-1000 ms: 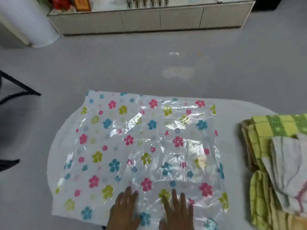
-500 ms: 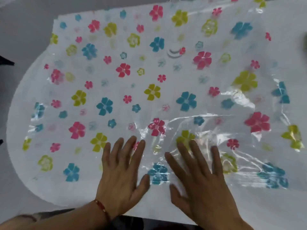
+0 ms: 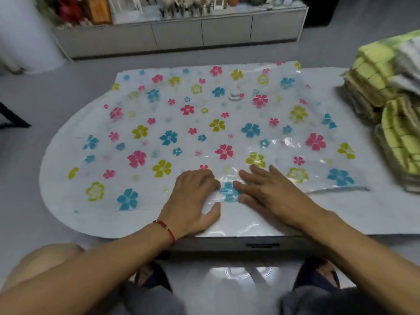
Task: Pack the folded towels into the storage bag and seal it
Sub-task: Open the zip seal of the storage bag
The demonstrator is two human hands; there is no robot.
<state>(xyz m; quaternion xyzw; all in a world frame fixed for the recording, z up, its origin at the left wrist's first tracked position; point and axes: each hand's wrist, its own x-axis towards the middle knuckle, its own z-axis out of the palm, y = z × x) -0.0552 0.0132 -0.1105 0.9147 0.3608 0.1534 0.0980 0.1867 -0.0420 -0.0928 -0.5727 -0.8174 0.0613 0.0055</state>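
A clear storage bag (image 3: 204,133) printed with pink, blue and yellow flowers lies flat on a white table (image 3: 341,214). A round white valve (image 3: 235,96) sits on its far half. Near the bag's front edge, my left hand (image 3: 193,201) rests palm down with its fingers curled onto the plastic. My right hand (image 3: 270,192) lies flat beside it, fingers spread on the bag. A stack of folded towels (image 3: 391,105), yellow-green check with a grey-white one on top, stands at the table's right end, apart from the bag.
A long grey low cabinet (image 3: 181,35) with clutter on top runs along the far wall. A white column (image 3: 20,30) stands at the back left. A black frame leg (image 3: 11,117) juts in at the left. The floor is grey.
The head camera has pulled back and tilted up, so the towels and cabinet show again. My left hand's fingers have curled; both hands stay on the bag's near edge.
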